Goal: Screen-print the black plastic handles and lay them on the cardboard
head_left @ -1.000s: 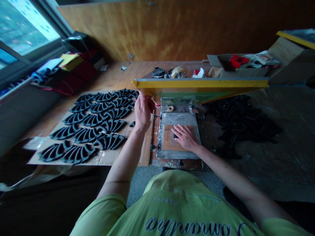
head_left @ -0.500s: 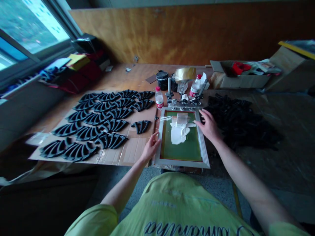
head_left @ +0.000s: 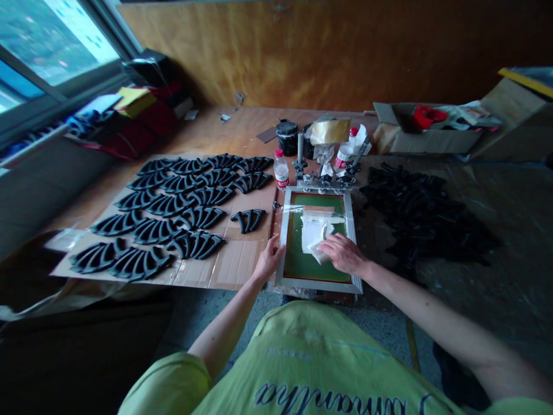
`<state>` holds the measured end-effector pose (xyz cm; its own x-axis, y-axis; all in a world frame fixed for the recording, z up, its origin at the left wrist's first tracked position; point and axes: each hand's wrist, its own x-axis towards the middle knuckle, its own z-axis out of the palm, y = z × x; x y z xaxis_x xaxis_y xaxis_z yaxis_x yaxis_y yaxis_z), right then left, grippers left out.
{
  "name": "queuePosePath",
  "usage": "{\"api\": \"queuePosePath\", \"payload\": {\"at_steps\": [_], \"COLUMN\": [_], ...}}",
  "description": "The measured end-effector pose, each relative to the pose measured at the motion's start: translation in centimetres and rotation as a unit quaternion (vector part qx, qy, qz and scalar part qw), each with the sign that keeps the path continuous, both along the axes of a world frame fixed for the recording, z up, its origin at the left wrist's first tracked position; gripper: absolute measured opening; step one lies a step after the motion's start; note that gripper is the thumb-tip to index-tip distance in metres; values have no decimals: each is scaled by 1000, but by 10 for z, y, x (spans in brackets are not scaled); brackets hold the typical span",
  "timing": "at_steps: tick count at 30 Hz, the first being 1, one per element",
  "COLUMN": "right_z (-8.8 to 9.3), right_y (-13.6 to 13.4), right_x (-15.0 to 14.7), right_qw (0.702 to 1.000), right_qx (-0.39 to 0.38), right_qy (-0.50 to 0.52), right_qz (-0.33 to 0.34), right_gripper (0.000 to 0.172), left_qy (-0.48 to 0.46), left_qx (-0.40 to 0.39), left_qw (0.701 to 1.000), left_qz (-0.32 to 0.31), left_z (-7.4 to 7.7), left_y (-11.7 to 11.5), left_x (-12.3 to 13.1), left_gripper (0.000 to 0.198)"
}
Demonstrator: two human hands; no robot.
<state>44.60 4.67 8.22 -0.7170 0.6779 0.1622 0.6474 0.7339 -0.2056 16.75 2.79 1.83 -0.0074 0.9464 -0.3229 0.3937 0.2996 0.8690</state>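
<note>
A screen printing frame (head_left: 354,242) with silver edges and green mesh lies in front of me. On its mesh rests a crumpled white cloth (head_left: 311,229). My right hand (head_left: 343,253) is closed on the cloth's lower right part, its fingertips partly hidden. My left hand (head_left: 270,256) has its fingers curled at the frame's left edge, gripping it. A squeegee with a wooden edge (head_left: 318,211) lies across the mesh just beyond the cloth. Metal clamps (head_left: 324,183) stand at the frame's far end.
Black fan-shaped parts (head_left: 149,262) lie in rows on cardboard (head_left: 233,259) to the left. A dark heap of similar-looking pieces (head_left: 423,213) is on the right. Behind the frame stand a red-capped bottle (head_left: 281,172), a black tub (head_left: 287,138) and an open carton (head_left: 427,141).
My right hand has left the frame's far right corner, moved inward and toward me, and taken hold of the white cloth. My left hand stays at the left edge.
</note>
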Motion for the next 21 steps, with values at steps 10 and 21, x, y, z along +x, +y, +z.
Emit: {"api": "queuePosePath", "payload": {"at_steps": [10, 21], "right_z": [-15, 55], "right_y": [-3, 93], "right_x": [-10, 25], "right_qw": [998, 951], "right_qx": [47, 57], "right_qy": [16, 131], "right_qz": [-34, -274], "right_gripper": [23, 49], "left_qy": [-69, -165], "left_qx": [-3, 23], "left_qw": [997, 986], "left_qz": [20, 18], "left_z": [-11, 81], "left_y": [2, 4], "left_x": [-1, -1], "left_gripper": [69, 64]}}
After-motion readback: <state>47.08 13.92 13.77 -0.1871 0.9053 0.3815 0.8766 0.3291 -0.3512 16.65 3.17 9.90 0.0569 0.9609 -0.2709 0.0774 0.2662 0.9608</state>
